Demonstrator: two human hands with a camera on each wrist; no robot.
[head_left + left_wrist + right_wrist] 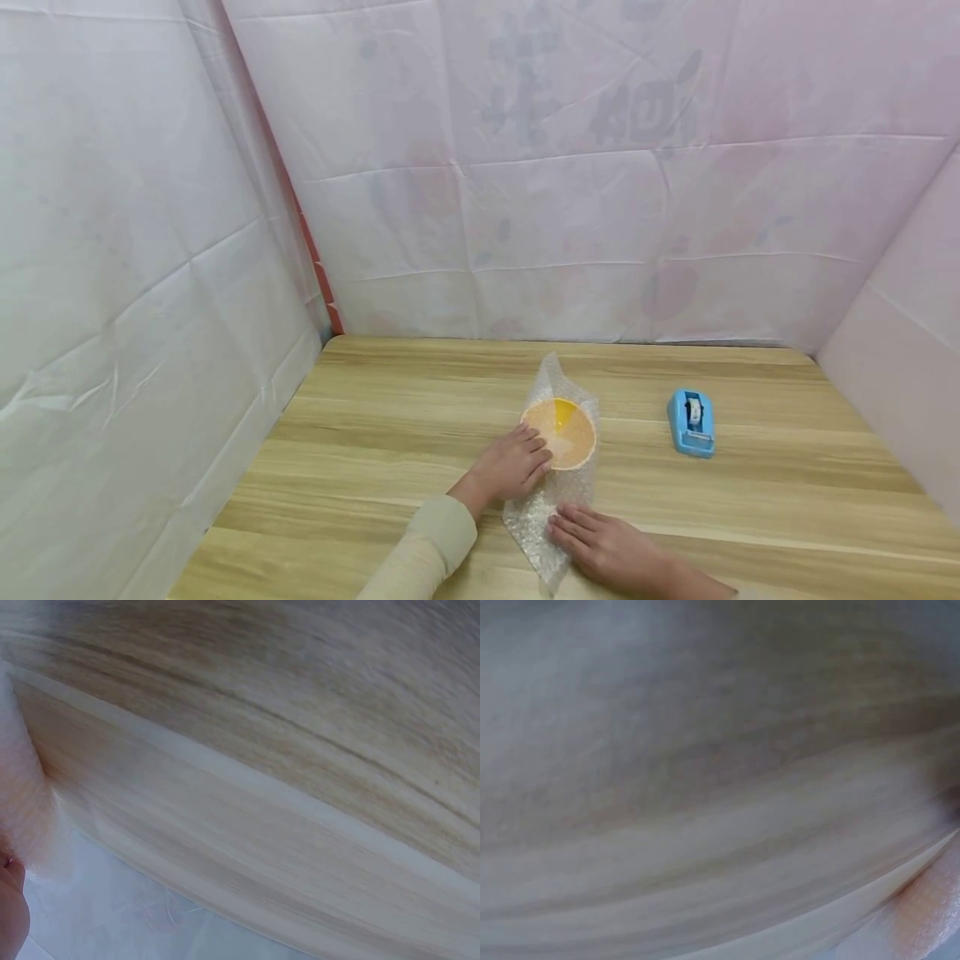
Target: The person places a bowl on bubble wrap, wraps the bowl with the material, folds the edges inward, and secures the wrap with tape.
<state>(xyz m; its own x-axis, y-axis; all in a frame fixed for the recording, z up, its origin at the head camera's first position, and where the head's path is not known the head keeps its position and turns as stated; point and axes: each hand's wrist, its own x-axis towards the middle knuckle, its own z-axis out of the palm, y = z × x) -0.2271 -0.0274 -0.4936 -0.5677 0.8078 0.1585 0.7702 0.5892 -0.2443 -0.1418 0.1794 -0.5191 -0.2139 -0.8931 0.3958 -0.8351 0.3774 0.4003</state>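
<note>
A round yellow-orange bowl [573,446] lies at the middle of the table with a strip of bubble wrap [536,521] around it. Most of its face looks pale and speckled, while a wedge at the top shows bright yellow; the wrap seems to lie over the paler part. My left hand [513,462] rests on the bowl's left side, its fingers laid across the wrap and rim. Nearer the front, my right hand [603,546] touches the bubble wrap with its fingers extended. The wrist views show mostly blurred wood and a bit of each hand.
A blue tape dispenser [691,423] with a roll of tape stands to the right of the bowl. The wood-grain table [397,400] is bordered by pale cloth sheets [555,217] at the back and both sides.
</note>
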